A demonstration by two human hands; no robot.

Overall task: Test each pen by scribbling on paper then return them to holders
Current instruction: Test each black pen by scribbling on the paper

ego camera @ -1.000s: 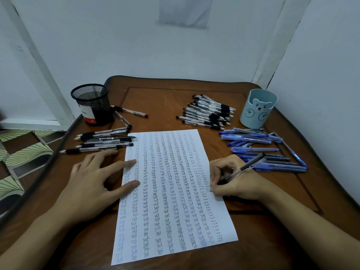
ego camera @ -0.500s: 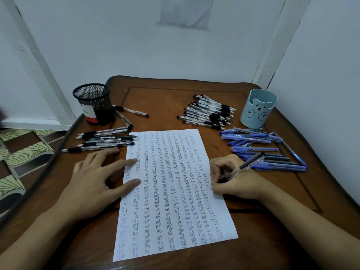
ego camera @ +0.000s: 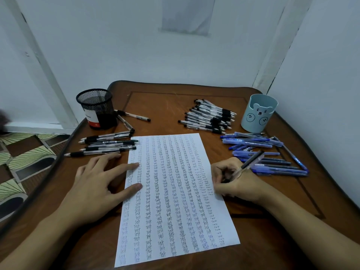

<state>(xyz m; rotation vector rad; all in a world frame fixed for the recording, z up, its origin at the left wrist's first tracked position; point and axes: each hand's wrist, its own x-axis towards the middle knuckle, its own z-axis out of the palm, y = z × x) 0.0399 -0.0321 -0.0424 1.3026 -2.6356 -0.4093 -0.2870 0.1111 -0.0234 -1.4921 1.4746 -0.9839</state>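
A white sheet of paper (ego camera: 175,211) covered in columns of the word "test" lies in the middle of the wooden table (ego camera: 167,106). My right hand (ego camera: 233,180) grips a dark pen (ego camera: 251,161) with its tip at the sheet's right margin. My left hand (ego camera: 97,184) lies flat, its thumb and forefinger pressing the paper's left edge. A black mesh holder (ego camera: 96,109) stands at the back left, a light blue bear holder (ego camera: 259,115) at the back right. Black pens lie in a pile (ego camera: 209,118) behind the sheet, more black pens (ego camera: 105,145) at the left, blue pens (ego camera: 263,152) at the right.
White walls close in behind and on the right. The table's curved left edge (ego camera: 64,141) drops to a patterned tiled floor (ego camera: 25,154). Two loose pens (ego camera: 132,116) lie beside the mesh holder.
My right hand has barely shifted along the right margin while writing. The left hand stays in place on the paper.
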